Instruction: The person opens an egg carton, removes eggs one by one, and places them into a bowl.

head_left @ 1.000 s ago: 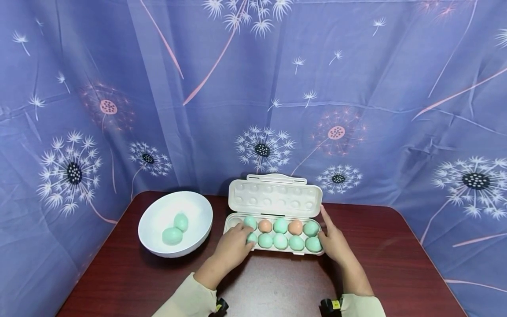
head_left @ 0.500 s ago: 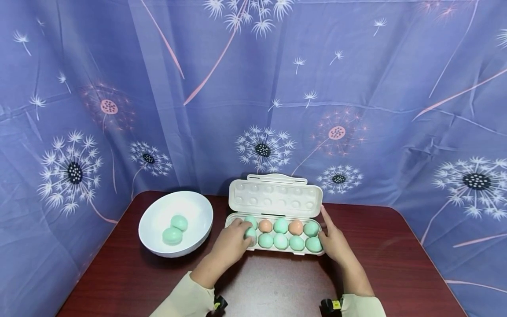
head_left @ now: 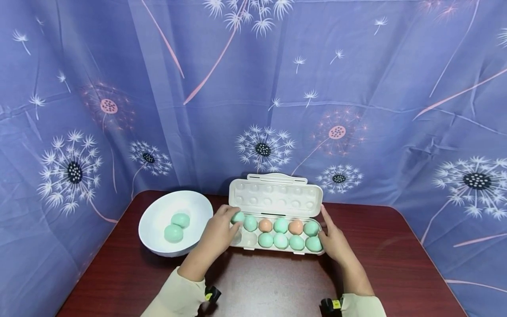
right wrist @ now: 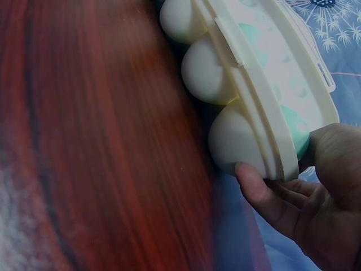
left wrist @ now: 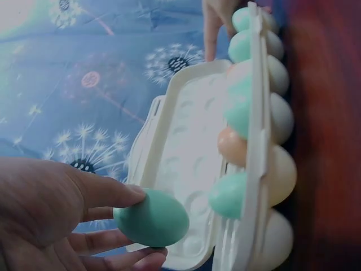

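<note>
My left hand (head_left: pixel 217 233) pinches a green egg (left wrist: pixel 151 217) between thumb and fingertips, at the back left corner of the white egg carton (right wrist: pixel 276 121). Its lid (left wrist: pixel 180 152) stands raised at the back. Green eggs (head_left: pixel 281 241) and two orange-brown eggs (head_left: pixel 295 227) sit in the cups. The two leftmost front cups hold no egg. At the carton's right end my right hand (head_left: pixel 336 242) grips the rim, its index finger straight up to the lid's corner. In the right wrist view one fingertip (right wrist: pixel 251 175) touches the end cup from outside.
A white bowl (head_left: pixel 152 220) stands on the table left of the carton, with two green eggs (head_left: pixel 173 233) in it. The table (head_left: pixel 396 255) is dark red wood. A blue dandelion-print curtain (head_left: pixel 198 110) hangs right behind the table's back edge.
My left hand has lifted the green egg from the carton's front row and carried it left and back to the corner. The two eggs in the bowl have rolled slightly. My right hand stays put.
</note>
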`<state>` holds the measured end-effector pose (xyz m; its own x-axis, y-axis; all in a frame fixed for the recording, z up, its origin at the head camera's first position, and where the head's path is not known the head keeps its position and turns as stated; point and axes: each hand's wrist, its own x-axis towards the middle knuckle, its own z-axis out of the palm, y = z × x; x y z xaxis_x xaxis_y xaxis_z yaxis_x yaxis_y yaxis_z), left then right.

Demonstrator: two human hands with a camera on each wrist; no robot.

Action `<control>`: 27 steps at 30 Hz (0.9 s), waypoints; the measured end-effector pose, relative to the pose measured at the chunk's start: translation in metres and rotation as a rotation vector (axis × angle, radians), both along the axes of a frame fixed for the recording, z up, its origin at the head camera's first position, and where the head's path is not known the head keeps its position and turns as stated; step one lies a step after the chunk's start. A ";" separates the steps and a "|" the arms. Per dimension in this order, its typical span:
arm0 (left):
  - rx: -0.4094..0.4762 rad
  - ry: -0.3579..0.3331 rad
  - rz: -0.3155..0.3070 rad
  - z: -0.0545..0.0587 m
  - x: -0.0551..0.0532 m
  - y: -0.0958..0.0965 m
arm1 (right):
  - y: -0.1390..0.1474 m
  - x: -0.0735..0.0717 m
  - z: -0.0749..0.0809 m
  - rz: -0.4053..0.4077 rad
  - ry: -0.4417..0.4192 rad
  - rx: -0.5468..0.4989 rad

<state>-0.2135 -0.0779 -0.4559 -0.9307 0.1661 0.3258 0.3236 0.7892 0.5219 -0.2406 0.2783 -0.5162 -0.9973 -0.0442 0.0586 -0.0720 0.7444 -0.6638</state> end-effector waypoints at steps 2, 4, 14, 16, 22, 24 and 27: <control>0.018 0.003 0.012 0.003 -0.001 -0.004 | 0.000 0.000 0.000 0.001 -0.005 0.001; 0.036 0.009 0.023 0.004 -0.002 -0.007 | 0.000 0.000 0.000 0.001 -0.006 0.003; 0.091 0.048 0.069 0.014 -0.006 -0.024 | 0.000 -0.001 -0.001 0.009 -0.002 0.002; 0.100 0.046 0.080 0.016 -0.006 -0.028 | 0.000 -0.001 -0.001 0.009 0.000 0.004; 0.114 0.042 0.108 0.021 -0.009 -0.040 | 0.001 -0.001 -0.002 0.014 -0.005 -0.001; 0.122 0.034 0.112 0.022 -0.010 -0.044 | 0.001 -0.001 -0.002 0.014 -0.002 -0.001; 0.143 0.014 0.119 0.023 -0.011 -0.049 | 0.001 -0.001 -0.002 0.015 0.002 0.007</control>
<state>-0.2244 -0.1268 -0.4328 -0.9363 0.0065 0.3512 0.2405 0.7406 0.6275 -0.2415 0.2792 -0.5182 -0.9964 -0.0596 0.0601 -0.0845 0.7478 -0.6586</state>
